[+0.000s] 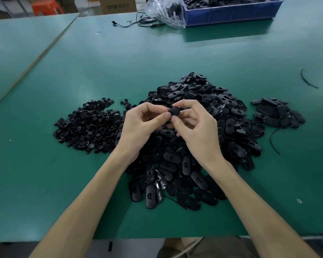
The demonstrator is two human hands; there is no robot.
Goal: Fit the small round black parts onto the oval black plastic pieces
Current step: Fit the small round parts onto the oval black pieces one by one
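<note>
A green tabletop (101,71) carries a big heap of ovals (203,127) in the middle. A blue bin (231,13) sits at the far edge, a heap of round parts (88,127) lies left, and a small oval stack (278,112) lies right. Above the big heap, the left hand (144,123) and right hand (196,125) together pinch one round part (174,111) at their fingertips.
</note>
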